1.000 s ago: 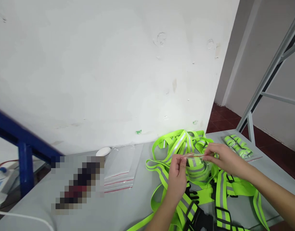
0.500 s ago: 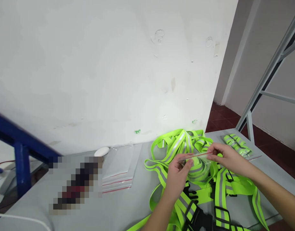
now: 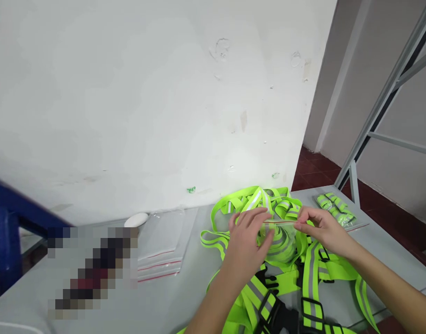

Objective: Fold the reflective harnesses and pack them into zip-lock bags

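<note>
A clear zip-lock bag (image 3: 281, 225) with a red seal line hangs between my hands, a rolled yellow-green reflective strap (image 3: 280, 243) showing through it. My right hand (image 3: 319, 228) pinches the seal's right end between thumb and fingers. At the left end is my left hand (image 3: 249, 239), fingers stretched out and thumb apart; its fingertips partly cover that side of the bag. Below and behind lies a heap of reflective straps (image 3: 221, 239) with grey stripes. Black buckles (image 3: 284, 320) and strap sliders are among the straps nearest me.
Flat zip-lock bags (image 3: 160, 241) lie on the grey table (image 3: 157, 306) to the left, near a white oval object (image 3: 136, 220). A filled bag of rolled straps (image 3: 336, 208) is at the far right. Behind stands a white wall (image 3: 146, 102); a blue metal frame (image 3: 7, 246) is at left.
My left hand has let go of its pinch on the bag's seal, and its fingers have spread. My right hand still pinches the other end. The view has shifted slightly right.
</note>
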`<action>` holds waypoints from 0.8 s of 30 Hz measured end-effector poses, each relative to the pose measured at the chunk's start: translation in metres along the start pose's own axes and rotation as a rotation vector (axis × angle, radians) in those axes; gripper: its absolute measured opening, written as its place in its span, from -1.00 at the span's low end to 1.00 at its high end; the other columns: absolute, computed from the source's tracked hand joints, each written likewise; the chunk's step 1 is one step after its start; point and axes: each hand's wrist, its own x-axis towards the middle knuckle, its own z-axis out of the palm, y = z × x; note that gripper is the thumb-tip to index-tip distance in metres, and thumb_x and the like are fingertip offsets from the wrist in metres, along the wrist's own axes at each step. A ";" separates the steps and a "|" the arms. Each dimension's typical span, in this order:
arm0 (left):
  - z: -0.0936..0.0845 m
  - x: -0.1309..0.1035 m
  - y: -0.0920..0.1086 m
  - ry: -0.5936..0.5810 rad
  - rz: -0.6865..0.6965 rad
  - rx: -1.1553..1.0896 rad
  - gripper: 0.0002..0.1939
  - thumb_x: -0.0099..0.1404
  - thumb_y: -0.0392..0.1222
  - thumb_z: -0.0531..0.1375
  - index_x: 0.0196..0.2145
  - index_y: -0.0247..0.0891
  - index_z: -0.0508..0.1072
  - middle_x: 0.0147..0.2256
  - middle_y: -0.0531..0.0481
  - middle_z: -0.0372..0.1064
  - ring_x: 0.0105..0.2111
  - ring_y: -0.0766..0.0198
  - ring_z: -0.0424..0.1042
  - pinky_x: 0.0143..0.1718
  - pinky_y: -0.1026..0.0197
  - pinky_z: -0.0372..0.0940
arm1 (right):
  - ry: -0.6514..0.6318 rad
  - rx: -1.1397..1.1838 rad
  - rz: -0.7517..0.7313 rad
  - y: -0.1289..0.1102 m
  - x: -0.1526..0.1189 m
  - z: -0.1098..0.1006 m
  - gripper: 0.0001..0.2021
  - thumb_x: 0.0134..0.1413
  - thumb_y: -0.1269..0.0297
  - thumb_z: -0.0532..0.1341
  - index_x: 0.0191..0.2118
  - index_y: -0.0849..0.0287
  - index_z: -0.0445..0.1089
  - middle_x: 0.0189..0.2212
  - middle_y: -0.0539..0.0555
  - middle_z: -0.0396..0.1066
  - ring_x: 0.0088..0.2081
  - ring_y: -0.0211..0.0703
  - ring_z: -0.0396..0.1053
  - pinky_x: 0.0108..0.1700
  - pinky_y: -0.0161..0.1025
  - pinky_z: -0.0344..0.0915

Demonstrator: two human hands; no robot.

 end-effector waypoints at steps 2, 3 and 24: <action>-0.001 0.009 0.012 -0.072 0.099 0.111 -0.72 0.30 -0.17 0.18 -0.03 -0.05 0.43 0.02 -0.03 0.42 0.05 0.04 0.32 0.28 -0.24 -0.30 | -0.011 -0.029 -0.018 -0.003 0.001 0.000 -0.74 0.18 0.13 0.21 -0.46 0.14 0.26 -0.47 -0.05 0.27 -0.38 -0.21 0.23 -0.29 -0.25 0.16; -0.001 0.015 0.018 -0.113 0.127 0.141 -0.76 0.31 -0.18 0.18 -0.06 -0.04 0.45 -0.03 -0.01 0.45 0.02 0.05 0.34 0.29 -0.25 -0.39 | -0.018 -0.046 -0.026 -0.004 0.002 0.001 -0.73 0.19 0.12 0.20 -0.46 0.14 0.25 -0.47 -0.05 0.27 -0.38 -0.21 0.22 -0.29 -0.25 0.15; 0.009 0.036 0.037 -0.321 0.143 0.280 -0.81 0.38 -0.28 0.05 -0.32 -0.16 0.43 -0.33 0.08 0.48 -0.14 0.19 0.37 0.29 -0.32 -0.35 | -0.111 -0.330 -0.141 0.004 -0.002 0.002 -0.75 0.36 0.12 -0.01 -0.35 0.10 0.17 -0.40 -0.02 0.24 -0.32 -0.16 0.19 -0.25 -0.21 0.12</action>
